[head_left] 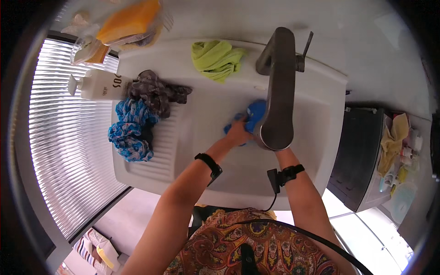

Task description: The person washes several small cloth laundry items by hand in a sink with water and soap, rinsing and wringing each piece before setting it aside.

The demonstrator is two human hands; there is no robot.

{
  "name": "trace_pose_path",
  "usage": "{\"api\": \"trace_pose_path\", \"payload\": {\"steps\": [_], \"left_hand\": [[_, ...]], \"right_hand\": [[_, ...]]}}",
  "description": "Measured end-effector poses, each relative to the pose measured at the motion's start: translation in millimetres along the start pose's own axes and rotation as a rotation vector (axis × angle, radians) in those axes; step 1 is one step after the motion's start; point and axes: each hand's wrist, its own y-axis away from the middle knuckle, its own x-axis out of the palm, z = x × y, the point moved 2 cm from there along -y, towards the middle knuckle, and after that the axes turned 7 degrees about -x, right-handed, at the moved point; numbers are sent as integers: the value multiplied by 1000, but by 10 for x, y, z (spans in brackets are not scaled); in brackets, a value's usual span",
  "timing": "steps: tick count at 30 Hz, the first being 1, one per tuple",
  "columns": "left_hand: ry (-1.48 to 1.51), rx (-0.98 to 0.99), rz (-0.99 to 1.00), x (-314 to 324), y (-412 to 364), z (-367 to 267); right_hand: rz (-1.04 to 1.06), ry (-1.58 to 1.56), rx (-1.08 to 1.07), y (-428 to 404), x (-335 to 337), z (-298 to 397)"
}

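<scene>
A bright blue cloth point(256, 111) is bunched up in the white sink basin point(206, 144). My left hand point(237, 132) has its fingers closed on the cloth's left part. The grey faucet point(280, 89) hangs over the basin and covers most of my right hand point(256, 140). Only a little of that hand shows beside the spout, close to the cloth, so its grip is hidden. A black band with a device sits on each of my wrists.
On the ribbed washboard point(160, 161) at the left lie a blue patterned cloth point(132, 134) and a dark grey cloth point(154, 91), by a white pump bottle point(103, 85). A lime-green cloth point(218, 60) rests on the back ledge. A dark cabinet point(359, 154) stands at the right.
</scene>
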Motion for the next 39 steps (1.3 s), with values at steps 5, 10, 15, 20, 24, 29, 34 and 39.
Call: {"api": "trace_pose_path", "payload": {"steps": [5, 10, 15, 20, 24, 29, 34, 39], "left_hand": [[844, 87, 357, -180, 357, -23], [1314, -116, 568, -583, 724, -182], [1457, -235, 571, -602, 589, 51], [1395, -265, 420, -506, 473, 46], [1461, -265, 450, -379, 416, 129], [1550, -276, 448, -277, 394, -89], [1597, -209, 598, -256, 377, 160], [1603, -347, 758, -17, 227, 366]], "right_hand": [[151, -1425, 312, 363, -103, 745], [488, -1782, 148, 380, -133, 648], [300, -1548, 370, 552, 85, 803], [86, -1205, 28, 633, 109, 688], [-26, -1061, 89, 694, 146, 804], [-173, -261, -578, 498, 272, 308], [71, -265, -600, 858, 163, 865], [50, 55, -911, 994, 146, 966]]}}
